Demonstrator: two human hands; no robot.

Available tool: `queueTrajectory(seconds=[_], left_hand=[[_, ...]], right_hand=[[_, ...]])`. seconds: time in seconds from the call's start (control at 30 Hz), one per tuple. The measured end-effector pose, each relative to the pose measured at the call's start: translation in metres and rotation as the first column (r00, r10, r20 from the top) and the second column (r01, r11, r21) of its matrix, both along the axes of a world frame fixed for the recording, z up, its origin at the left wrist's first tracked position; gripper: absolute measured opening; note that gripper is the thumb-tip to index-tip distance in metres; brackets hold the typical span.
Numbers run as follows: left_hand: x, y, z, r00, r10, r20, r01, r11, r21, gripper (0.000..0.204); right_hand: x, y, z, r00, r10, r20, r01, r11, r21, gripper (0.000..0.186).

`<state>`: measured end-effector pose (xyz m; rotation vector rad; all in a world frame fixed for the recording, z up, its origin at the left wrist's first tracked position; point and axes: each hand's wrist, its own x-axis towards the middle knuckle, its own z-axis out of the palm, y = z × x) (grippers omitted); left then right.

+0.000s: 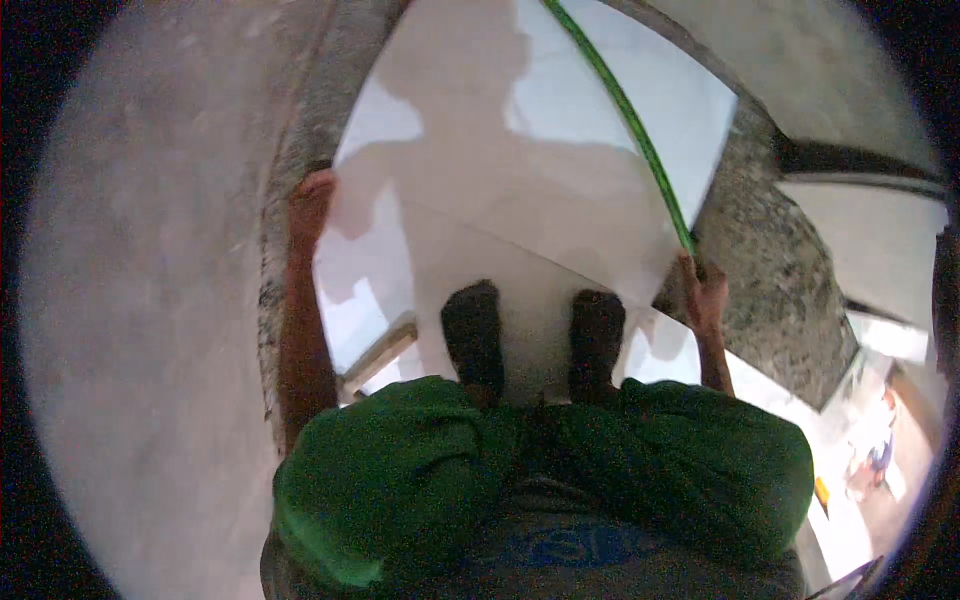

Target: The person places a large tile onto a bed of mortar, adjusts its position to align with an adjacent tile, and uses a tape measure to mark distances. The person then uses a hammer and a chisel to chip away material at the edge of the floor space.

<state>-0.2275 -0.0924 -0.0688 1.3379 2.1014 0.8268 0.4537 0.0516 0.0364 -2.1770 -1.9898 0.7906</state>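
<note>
Over the pale panels (700, 105), the green strip (641, 133) was held by its near end in the closed right hand (708, 292), possibly to be skewed by slackened fingers, while any grip of the left hand (315, 200), at the panels' left edge, could not be told.

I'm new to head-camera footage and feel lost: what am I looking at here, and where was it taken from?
There is no machine here: these are a person's bare hands. One wide fisheye camera on the head looks down, so edges curve and the corners go dark. At the bottom are the wearer's green-clad knees, with two dark feet beyond them on a pale, smooth surface. A shadow falls across it, and a light brown piece lies near the left knee. The right hand seems to hold the near end of a long green strip. The left hand is at the surface's left edge; its grip is unclear.
</note>
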Motion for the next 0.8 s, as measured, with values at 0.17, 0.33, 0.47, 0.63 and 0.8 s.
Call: queueTrajectory(seconds=[0.17, 0.33, 0.47, 0.63, 0.8], left_hand=[[0.049, -0.012, 0.03, 0.952, 0.304, 0.021, -0.302, 0.95, -0.079, 0.024], [0.066, 0.003, 0.042, 0.929, 0.311, 0.202, -0.327, 0.944, 0.051, 0.021], [0.062, 0.008, 0.033, 0.878, 0.441, 0.187, -0.445, 0.895, -0.022, 0.021], [0.055, 0.002, 0.007, 0.88, 0.44, 0.182, -0.463, 0.88, 0.11, 0.023], [0.047, 0.003, -0.003, 0.897, 0.313, 0.312, -0.4, 0.876, 0.269, 0.019]], right_hand=[[-0.013, -0.009, -0.008, 0.899, -0.22, -0.379, 0.126, 0.958, -0.259, 0.04], [-0.021, -0.009, -0.006, 0.948, -0.106, -0.3, 0.053, 0.982, -0.18, 0.038], [-0.028, -0.013, 0.004, 0.905, -0.194, -0.378, 0.103, 0.963, -0.247, 0.039], [-0.032, -0.018, 0.004, 0.841, -0.377, -0.389, 0.217, 0.892, -0.397, 0.038], [-0.02, -0.015, -0.011, 0.898, -0.256, -0.358, 0.164, 0.95, -0.266, 0.037]])
